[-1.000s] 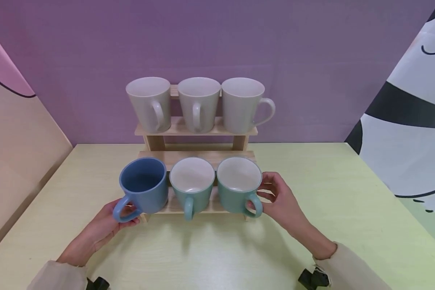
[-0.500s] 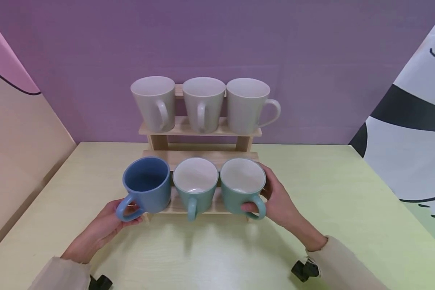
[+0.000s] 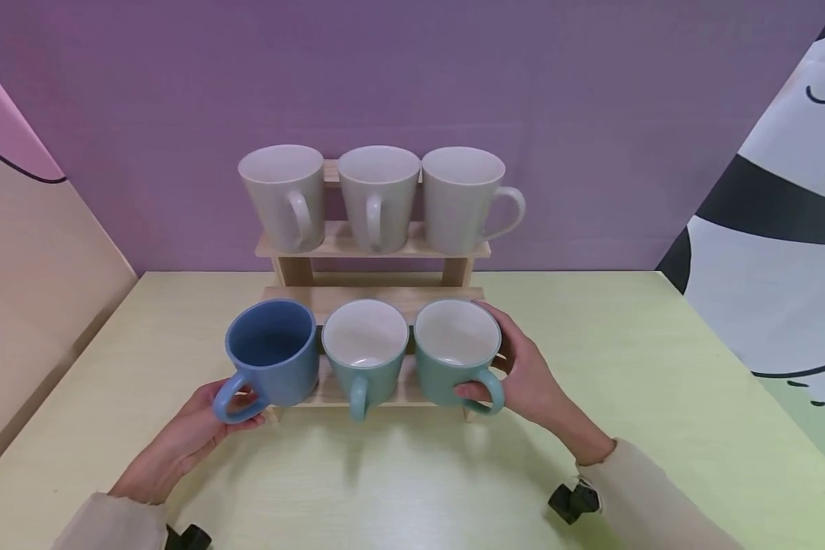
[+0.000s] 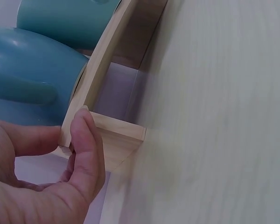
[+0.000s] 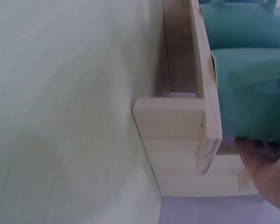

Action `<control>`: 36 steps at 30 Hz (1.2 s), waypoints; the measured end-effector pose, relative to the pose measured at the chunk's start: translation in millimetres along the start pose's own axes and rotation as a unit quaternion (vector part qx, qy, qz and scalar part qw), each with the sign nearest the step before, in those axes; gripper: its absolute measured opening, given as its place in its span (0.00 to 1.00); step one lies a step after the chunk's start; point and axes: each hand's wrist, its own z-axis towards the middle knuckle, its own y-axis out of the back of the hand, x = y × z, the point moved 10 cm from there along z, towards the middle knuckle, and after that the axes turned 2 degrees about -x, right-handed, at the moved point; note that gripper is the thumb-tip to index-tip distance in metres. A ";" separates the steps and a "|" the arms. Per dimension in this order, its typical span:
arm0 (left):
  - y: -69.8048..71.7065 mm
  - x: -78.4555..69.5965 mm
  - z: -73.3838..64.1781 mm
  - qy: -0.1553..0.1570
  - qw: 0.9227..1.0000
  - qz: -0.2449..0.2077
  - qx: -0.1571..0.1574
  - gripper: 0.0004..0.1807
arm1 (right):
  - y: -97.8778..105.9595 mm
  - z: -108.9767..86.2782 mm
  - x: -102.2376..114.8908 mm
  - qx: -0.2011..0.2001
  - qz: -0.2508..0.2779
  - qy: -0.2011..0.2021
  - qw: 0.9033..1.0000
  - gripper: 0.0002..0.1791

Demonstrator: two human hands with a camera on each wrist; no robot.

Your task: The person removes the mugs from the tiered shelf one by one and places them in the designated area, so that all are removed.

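On a two-tier wooden mug rack [image 3: 374, 397] stand two rows of mugs. The lower board bears a blue mug [image 3: 278, 374] on the left, a teal mug [image 3: 367, 378] in the middle and another teal mug [image 3: 436, 374] on the right. My left hand [image 3: 192, 435] is below the blue mug's handle; in the left wrist view its thumb and fingers pinch the end of the lower board [image 4: 86, 88]. With my right hand [image 3: 539, 389] I hold the right teal mug by its side, thumb at the front near the handle, other fingers partly hidden behind it.
Three white mugs, left [image 3: 285, 206], middle [image 3: 378, 206] and right [image 3: 454, 206], line the upper board [image 3: 337, 243]. The rack stands on a pale wooden table [image 3: 385, 489] before a purple backdrop [image 3: 412, 76]. A panda print [image 3: 784, 229] hangs at the right.
My right hand has closed in around the right teal mug, its thumb moving left across the front. The left hand stays at the rack. The head view shifted slightly and came back.
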 end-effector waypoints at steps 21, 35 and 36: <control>1.0 -0.3 -2.0 -0.009 1.000 0.001 -0.003 0.10 | 4.3 -1.2 3.4 -0.022 -0.013 0.034 0.999 0.54; 0.9 -1.6 -2.2 -0.026 1.000 -0.001 -0.003 0.10 | 28.3 -15.8 20.3 -0.057 -0.017 0.069 0.996 0.53; 0.8 -1.8 -2.5 -0.027 1.000 -0.003 -0.003 0.10 | 30.2 -16.7 20.9 -0.059 -0.020 0.068 0.996 0.53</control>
